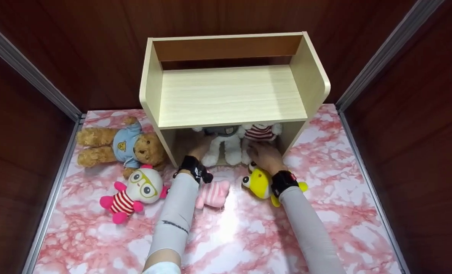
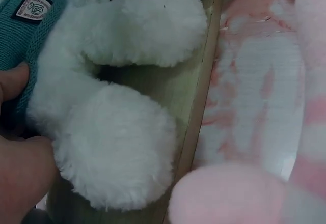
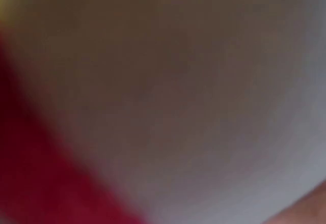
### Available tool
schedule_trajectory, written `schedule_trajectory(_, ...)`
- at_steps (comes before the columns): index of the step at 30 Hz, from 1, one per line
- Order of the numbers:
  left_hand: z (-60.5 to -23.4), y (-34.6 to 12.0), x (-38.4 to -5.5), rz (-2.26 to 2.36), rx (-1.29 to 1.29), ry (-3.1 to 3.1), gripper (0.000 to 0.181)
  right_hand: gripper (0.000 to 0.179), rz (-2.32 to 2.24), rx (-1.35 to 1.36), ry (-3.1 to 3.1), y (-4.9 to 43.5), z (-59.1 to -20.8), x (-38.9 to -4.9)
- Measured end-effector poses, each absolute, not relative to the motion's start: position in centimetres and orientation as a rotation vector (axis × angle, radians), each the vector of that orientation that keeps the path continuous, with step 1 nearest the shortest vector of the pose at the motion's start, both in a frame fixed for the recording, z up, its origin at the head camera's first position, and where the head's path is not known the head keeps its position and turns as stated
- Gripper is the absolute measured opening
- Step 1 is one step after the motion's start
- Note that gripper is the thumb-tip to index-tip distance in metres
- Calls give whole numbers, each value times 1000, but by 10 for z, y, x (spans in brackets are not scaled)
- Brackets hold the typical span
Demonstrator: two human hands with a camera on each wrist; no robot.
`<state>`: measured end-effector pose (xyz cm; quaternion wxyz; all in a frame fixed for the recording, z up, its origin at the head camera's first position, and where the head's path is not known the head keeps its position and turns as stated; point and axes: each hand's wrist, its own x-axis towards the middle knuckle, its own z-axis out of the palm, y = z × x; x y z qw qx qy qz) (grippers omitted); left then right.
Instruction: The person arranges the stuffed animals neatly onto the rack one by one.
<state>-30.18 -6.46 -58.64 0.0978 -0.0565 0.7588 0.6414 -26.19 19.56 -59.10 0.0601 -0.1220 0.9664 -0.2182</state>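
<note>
In the lower compartment of a small wooden shelf (image 1: 229, 97), two white plush toys sit side by side. My left hand (image 1: 205, 146) pinches the sweater hem of the left plush toy (image 1: 231, 148), which wears a grey-green knit; thumb and finger (image 2: 15, 84) show there in the left wrist view. My right hand (image 1: 265, 156) lies against the legs of the right plush toy (image 1: 260, 133), which wears a red-and-white striped top. How its fingers lie is hidden, and the right wrist view is blurred. The shelf board hides both toys' heads.
A brown teddy bear (image 1: 140, 148) in a blue shirt lies left of the shelf. Below it is a pink-and-white doll (image 1: 144, 184) with glasses. A pink striped plush (image 1: 214, 194) and a yellow big-eyed plush (image 1: 259, 183) lie near my wrists. Dark wooden panels (image 1: 412, 152) surround the table.
</note>
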Motion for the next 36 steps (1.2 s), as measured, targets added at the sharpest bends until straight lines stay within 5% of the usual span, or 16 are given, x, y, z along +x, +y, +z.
schedule_trajectory(4,-594,-48,-304,1811,-170,2333,30,45,-664,-346,2927,192,-594,-258)
schedule_trajectory(10,-611,-24,-311,1823,-131,2502,52,49,-643,-349,2928,185,-597,-256)
schedule_trajectory(17,-622,-22,-318,1548,-345,2776,9,47,-675,-369,2950,185,-594,-258)
schedule_trajectory(22,-626,-14,-313,1537,-435,2811,17,47,-702,-363,2957,186,-597,-257)
schedule_trajectory(36,-621,-25,-289,1786,-151,2889,35,44,-662,-476,3004,193,-600,-258)
